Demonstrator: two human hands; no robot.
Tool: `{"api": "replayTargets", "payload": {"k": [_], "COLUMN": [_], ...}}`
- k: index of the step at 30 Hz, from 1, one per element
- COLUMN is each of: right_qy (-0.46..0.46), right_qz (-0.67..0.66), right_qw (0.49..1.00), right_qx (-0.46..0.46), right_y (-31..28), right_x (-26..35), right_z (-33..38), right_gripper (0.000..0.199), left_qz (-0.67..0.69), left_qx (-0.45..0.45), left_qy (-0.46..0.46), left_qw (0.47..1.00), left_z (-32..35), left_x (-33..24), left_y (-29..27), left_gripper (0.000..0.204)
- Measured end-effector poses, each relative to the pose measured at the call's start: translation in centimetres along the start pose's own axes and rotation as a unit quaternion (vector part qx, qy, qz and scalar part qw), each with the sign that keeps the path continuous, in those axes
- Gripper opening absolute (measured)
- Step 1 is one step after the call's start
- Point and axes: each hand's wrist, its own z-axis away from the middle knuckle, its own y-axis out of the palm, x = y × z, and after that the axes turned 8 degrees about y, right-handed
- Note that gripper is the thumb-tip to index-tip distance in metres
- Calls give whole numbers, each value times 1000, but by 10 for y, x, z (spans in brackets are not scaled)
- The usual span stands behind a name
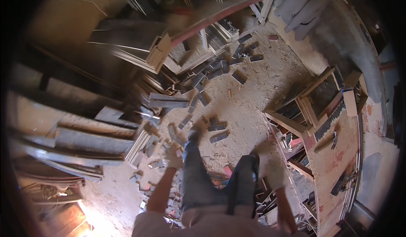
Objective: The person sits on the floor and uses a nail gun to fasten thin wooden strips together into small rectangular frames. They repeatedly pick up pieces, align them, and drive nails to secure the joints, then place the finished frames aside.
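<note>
My left hand (173, 158), in a pale work glove, hangs beside my left leg. It is nearest to small dark-faced wood blocks scattered on the dusty floor (249, 106), and I see nothing clearly held in it. On the other side, my right hand (275, 173), also in a pale glove, hangs by my right leg near a low wooden frame (284, 122). Both gloves are blurred, so the finger positions are unclear. Ahead of my feet lie two dark wood blocks (219, 136) close together, with another wood block (239, 77) farther off.
Stacked boards (131, 46) and long dark planks (91, 141) crowd the left. At right stands a worn reddish worktop (334, 165) bearing dark metal tools (340, 182). More offcuts (215, 67) are heaped ahead. Grey drape-like material (302, 8) is at the upper right.
</note>
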Motion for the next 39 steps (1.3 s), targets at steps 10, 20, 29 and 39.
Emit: {"api": "replayTargets", "payload": {"k": [10,20,29,39], "right_qy": [-80,-136,-207,-408], "right_qz": [198,322,304,665], "right_qw": [972,937,930,625], "right_qx": [94,10,11,-27], "right_y": [265,340,330,338], "right_x": [-29,-184,-215,-348], "right_z": [-74,-266,-343,-432], "right_gripper": [37,30,21,65], "left_qz": [-275,-462,-208,6], "left_qx": [193,108,-49,-72], "left_qy": [98,219,414,287], "left_qw": [937,853,885,955], "left_z": [-291,-408,-401,-459], "left_x": [111,204,240,241], "left_y": [14,200,169,128], "left_gripper": [102,72,37,70]}}
